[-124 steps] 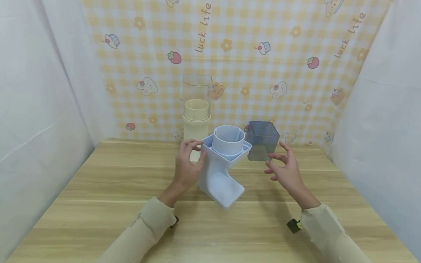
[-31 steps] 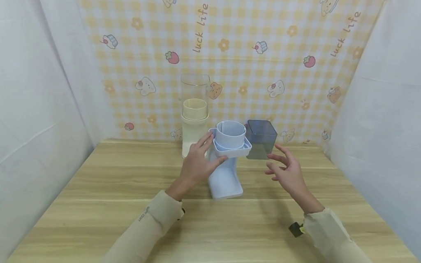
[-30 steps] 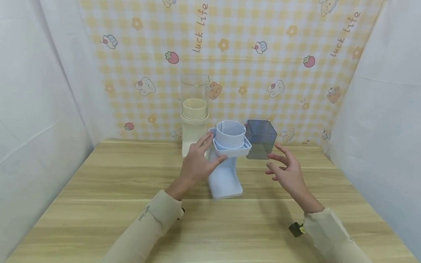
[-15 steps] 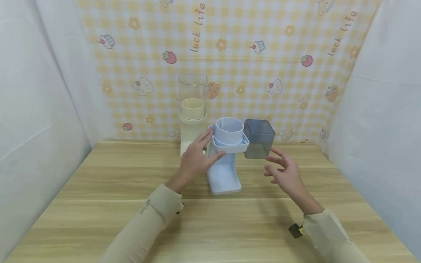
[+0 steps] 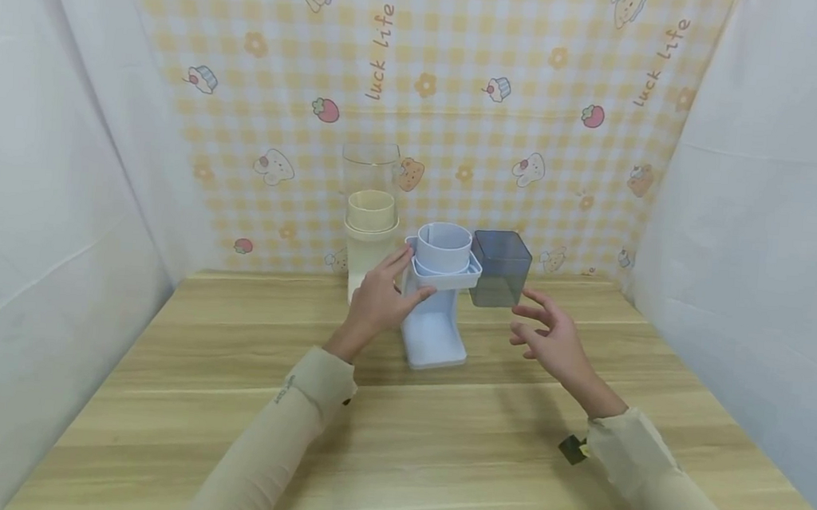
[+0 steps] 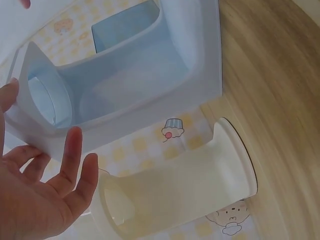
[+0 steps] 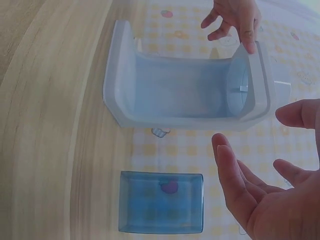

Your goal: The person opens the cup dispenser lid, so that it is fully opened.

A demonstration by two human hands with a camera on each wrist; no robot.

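A light-blue plastic stand with a flat foot and a round collar on its square top stands upright on the table. My left hand holds it by a top corner, thumb at the front rim and fingers at the left side. In the left wrist view the thumb lies on the stand's rim. My right hand hovers to the right with relaxed fingers, holding nothing. Just beyond its fingertips is a translucent blue-grey square container, behind and right of the stand.
Behind my left hand stands a cream stand of similar shape, topped by a clear cylinder. A checked cloth hangs at the back of the wooden table; white cloth hangs at both sides.
The light-blue stand has turned from its angled pose to face me, then slid away from me toward the back. My left hand has moved along with it; the right has stayed nearly in place.
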